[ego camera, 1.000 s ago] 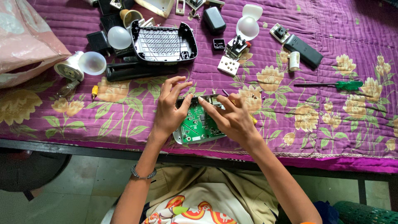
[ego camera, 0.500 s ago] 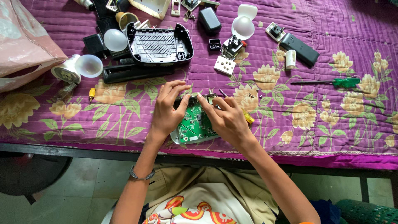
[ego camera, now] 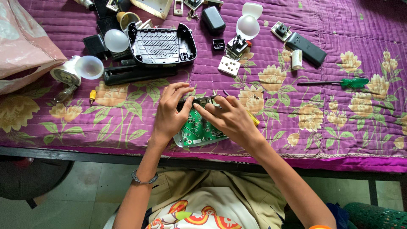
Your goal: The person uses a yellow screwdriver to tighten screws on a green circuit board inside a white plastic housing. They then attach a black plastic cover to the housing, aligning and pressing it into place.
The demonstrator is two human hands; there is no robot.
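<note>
One green printed circuit board, one green-handled screwdriver right of it, two hands, three white translucent bulb domes, one black ribbed plastic housing above the board.

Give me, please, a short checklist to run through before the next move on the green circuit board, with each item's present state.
1. Left hand grips the green circuit board: ok.
2. Right hand rests on the board's upper edge: ok.
3. Board sits in its grey casing on the purple quilt: ok.
4. Green-handled screwdriver lies apart, to the right: ok.
5. Yellow tool under the right hand, whether gripped: cannot tell.
6. Board's connections at the top edge: cannot tell, fingers hide them.
</note>
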